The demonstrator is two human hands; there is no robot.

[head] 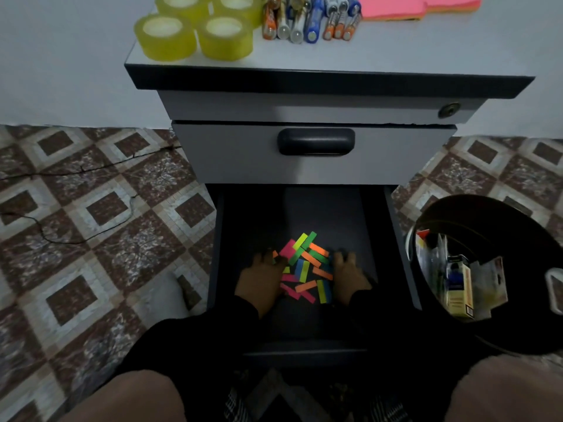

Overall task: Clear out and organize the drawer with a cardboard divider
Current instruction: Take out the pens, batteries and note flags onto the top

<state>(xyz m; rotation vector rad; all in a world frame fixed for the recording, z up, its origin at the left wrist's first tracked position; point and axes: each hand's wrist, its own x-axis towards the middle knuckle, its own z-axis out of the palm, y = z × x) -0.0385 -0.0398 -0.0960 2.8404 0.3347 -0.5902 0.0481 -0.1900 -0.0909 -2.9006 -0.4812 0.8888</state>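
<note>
Drawer point(370, 226) is lying open, holding only loose coloured paper strips point(306, 268) between the fingers. Left hand point(263, 280) and right hand point(350, 278) are flanking the heap, apparently corralling it for removal; finger spread is indiscernible in the dimness.

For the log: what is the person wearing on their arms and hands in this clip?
Both arms are covered by long dark, apparently black sleeves that end at the wrists. The left hand and right hand are bare: no gloves, and no rings, watch or bracelet can be made out in the dim drawer. No logos or markings show on the sleeves.
</note>
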